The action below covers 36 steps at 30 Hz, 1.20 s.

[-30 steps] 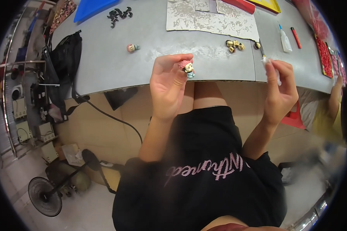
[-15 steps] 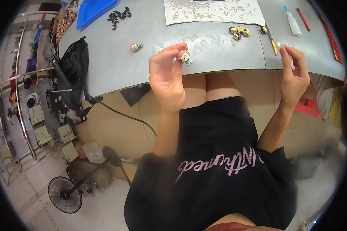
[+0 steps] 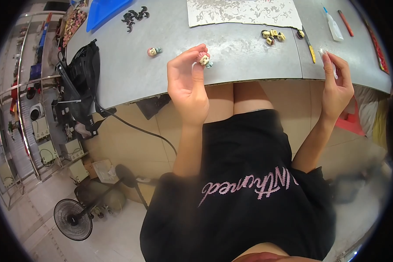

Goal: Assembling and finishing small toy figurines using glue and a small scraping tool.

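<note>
Above the near edge of the grey table, my left hand (image 3: 187,87) pinches a small figurine (image 3: 204,59) between thumb and fingers. The figurine has pink hair, a cream face and a pale teal body. A similar figurine (image 3: 154,52) lies on the table to the left of that hand. My right hand (image 3: 337,85) is closed on a crumpled white piece (image 3: 322,52), perhaps tissue, which shows at the fingertips and beside the thumb. A knife with a yellow handle (image 3: 311,51) lies just left of the right hand.
Several cream-and-dark small parts (image 3: 273,36) sit near a white sheet with grey marks (image 3: 244,13). Black curved pieces (image 3: 135,17) lie beside a blue tray (image 3: 105,13). A white squeeze bottle (image 3: 334,29) and a red stick (image 3: 346,22) lie right. A black bag (image 3: 85,72) stands at the left edge.
My left hand has shifted slightly left, and the figurine in it has turned a little. The right hand has moved slightly right, keeping the white piece.
</note>
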Tool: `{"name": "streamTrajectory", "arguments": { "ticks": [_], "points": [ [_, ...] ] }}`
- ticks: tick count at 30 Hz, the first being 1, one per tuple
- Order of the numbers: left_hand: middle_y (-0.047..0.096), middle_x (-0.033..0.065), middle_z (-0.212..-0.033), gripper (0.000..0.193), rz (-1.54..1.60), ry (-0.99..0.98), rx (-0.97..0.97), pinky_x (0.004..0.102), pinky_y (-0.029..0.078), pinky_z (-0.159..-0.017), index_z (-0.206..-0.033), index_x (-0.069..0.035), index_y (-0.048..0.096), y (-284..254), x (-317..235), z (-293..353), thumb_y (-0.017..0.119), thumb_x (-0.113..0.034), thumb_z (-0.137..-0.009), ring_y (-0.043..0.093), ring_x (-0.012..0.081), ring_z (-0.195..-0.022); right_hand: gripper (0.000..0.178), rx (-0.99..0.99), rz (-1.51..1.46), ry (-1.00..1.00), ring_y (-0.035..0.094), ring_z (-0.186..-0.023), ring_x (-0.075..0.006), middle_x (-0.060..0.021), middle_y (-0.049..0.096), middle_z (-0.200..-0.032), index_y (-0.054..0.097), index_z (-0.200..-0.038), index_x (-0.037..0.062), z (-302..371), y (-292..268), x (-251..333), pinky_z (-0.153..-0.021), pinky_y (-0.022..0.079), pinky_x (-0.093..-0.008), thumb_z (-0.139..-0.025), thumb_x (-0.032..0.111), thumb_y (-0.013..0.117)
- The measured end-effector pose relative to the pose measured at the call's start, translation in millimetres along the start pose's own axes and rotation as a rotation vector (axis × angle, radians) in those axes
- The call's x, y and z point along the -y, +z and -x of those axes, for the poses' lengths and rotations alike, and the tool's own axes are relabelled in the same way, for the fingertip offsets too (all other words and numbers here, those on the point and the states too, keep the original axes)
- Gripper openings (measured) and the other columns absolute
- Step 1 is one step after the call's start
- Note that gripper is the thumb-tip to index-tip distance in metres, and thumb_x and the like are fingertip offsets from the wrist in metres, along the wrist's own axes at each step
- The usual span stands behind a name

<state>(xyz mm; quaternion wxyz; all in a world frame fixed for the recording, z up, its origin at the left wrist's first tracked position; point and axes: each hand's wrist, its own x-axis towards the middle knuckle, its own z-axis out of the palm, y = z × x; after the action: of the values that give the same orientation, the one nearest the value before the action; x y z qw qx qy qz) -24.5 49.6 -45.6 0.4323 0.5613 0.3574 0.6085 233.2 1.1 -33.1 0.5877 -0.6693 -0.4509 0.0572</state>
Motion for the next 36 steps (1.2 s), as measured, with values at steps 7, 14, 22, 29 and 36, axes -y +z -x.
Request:
{"name": "streamTrajectory", "arguments": {
  "ticks": [7, 14, 22, 29, 36],
  "points": [
    [0.057, 0.0153, -0.108, 0.015, -0.103, -0.060, -0.043, 0.0305, 0.042, -0.090, -0.101, 0.001, 0.049, -1.0, 0.2, -0.1, 0.044, 0.004, -0.088, 0.054, 0.0202, -0.102, 0.009, 0.010, 0.022, 0.004, 0.052, -0.076, -0.0063, -0.0004, 0.061, -0.084, 0.065, -0.088, 0.0018, 0.3, 0.6, -4.1, -0.069, 0.041, -0.0186, -0.080, 0.006, 0.065],
    [0.060, 0.0130, -0.098, 0.015, -0.556, 0.044, -0.097, 0.0331, 0.045, -0.083, -0.094, 0.000, 0.054, -0.6, 2.4, -1.8, 0.051, 0.006, -0.080, 0.057, 0.0258, -0.095, 0.009, 0.009, 0.020, 0.013, 0.053, -0.077, -0.0062, -0.0002, 0.061, -0.085, 0.065, -0.088, 0.0019, -1.0, -1.6, -6.4, -0.071, 0.041, -0.0188, -0.081, 0.006, 0.064],
    [0.060, 0.0120, -0.101, 0.018, -0.892, 0.115, -0.024, 0.0325, 0.043, -0.089, -0.096, 0.001, 0.055, -14.7, -1.2, -5.6, 0.057, 0.003, -0.078, 0.055, 0.0215, -0.102, 0.010, -0.021, 0.068, 0.060, 0.053, -0.079, -0.0068, -0.0009, 0.062, -0.086, 0.065, -0.089, 0.0012, -4.5, -5.3, -9.5, -0.073, 0.042, -0.0195, -0.081, 0.007, 0.064],
    [0.054, 0.0120, -0.112, 0.027, -1.079, 0.171, -0.152, 0.0373, 0.041, -0.091, -0.106, -0.003, 0.056, -56.4, -10.8, -24.1, 0.060, -0.005, -0.079, 0.050, 0.0253, -0.106, 0.010, -0.008, 0.071, 0.077, 0.053, -0.080, -0.0073, -0.0008, 0.062, -0.086, 0.064, -0.090, 0.0017, -2.9, -2.3, -17.6, -0.073, 0.042, -0.0197, -0.082, 0.008, 0.063],
    [0.057, 0.0104, -0.102, 0.029, -1.114, 0.045, -0.069, 0.0348, 0.042, -0.084, -0.104, -0.006, 0.061, -65.4, -5.8, -43.7, 0.064, -0.005, -0.075, 0.053, 0.0272, -0.094, 0.012, 0.008, 0.110, 0.074, 0.054, -0.082, -0.0071, -0.0012, 0.062, -0.089, 0.064, -0.092, 0.0014, -3.1, -5.2, -24.8, -0.075, 0.042, -0.0200, -0.083, 0.008, 0.062]
  ]
}}
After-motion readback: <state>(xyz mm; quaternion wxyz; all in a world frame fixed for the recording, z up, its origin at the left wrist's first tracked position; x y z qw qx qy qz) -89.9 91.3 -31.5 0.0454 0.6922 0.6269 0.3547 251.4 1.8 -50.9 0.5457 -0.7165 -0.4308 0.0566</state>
